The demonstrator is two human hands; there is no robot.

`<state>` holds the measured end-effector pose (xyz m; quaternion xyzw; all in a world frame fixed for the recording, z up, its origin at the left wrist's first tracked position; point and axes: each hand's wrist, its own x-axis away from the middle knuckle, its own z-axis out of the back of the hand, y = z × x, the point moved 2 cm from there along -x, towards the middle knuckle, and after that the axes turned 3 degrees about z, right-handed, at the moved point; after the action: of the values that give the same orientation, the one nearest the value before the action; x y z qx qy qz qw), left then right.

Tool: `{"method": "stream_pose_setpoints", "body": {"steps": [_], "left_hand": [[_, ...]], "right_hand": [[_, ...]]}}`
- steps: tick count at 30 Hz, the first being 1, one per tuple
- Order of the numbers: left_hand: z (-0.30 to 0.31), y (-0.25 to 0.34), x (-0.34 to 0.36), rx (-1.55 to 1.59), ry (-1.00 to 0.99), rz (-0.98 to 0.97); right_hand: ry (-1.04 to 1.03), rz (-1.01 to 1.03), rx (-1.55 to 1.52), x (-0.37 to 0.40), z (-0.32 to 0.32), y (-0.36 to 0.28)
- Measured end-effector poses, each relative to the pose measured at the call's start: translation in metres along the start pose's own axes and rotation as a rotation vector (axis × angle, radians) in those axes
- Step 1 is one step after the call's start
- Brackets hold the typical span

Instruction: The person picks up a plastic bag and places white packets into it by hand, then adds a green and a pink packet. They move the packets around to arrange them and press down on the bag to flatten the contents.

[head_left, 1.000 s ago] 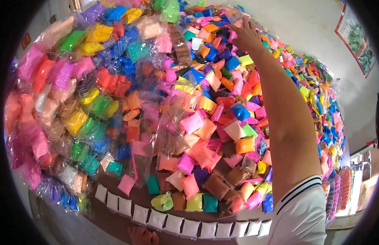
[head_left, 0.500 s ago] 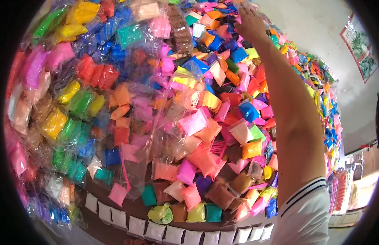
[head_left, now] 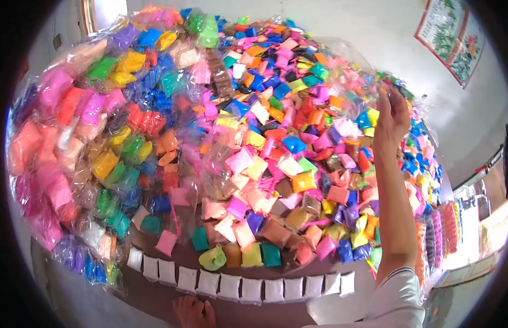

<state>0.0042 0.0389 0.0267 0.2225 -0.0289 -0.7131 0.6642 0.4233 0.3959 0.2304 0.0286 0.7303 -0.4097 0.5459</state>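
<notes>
My right hand [head_left: 393, 120] is raised at the right above the heap of small coloured packets [head_left: 292, 145]. Its fingers are bent and pinched together at the edge of a clear plastic bag [head_left: 349, 63], which looks thin and is blurred. Down at the table's near edge, my left hand [head_left: 194, 311] rests just below a row of white packets [head_left: 209, 283], fingers loosely spread, with nothing seen in them. Between that row and the heap lie loose packets, among them a yellow-green one [head_left: 212, 258], a teal one [head_left: 271, 255] and a pink one [head_left: 166, 242].
Clear bags of same-coloured packets pile up at the left, including red ones [head_left: 146, 120] and a strip of brown ones [head_left: 218, 74]. The dark table [head_left: 319, 306] shows along the front. Striped stacks [head_left: 445, 227] stand at the right. A picture [head_left: 451, 41] hangs on the wall.
My right hand has moved down and right from the far side of the heap, and clear plastic now shows beside it. The view has shifted, bringing more of my left hand into sight.
</notes>
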Motion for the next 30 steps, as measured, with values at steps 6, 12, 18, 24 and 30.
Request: {"method": "stream_pose_setpoints", "body": {"steps": [6, 12, 18, 24, 30], "left_hand": [[-0.012, -0.004, 0.012, 0.012, 0.087, 0.013], [-0.009, 0.001, 0.016, 0.003, 0.189, -0.005], [-0.021, 0.028, 0.062, 0.663, 0.004, 0.359], [-0.021, 0.099, 0.069, 1.127, -0.224, 0.155], [-0.047, 0.103, 0.087, 1.276, -0.374, 0.323]], "right_hand": [[-0.108, -0.514, -0.633, 0.046, 0.119, -0.051], [-0.042, -0.809, -0.949, 0.117, 0.209, -0.091], [-0.023, -0.888, -1.407, 0.188, 0.267, -0.103], [0.197, -1.086, -1.419, 0.264, 0.307, -0.149], [0.048, -1.26, -1.256, 0.33, 0.324, -0.201]]}}
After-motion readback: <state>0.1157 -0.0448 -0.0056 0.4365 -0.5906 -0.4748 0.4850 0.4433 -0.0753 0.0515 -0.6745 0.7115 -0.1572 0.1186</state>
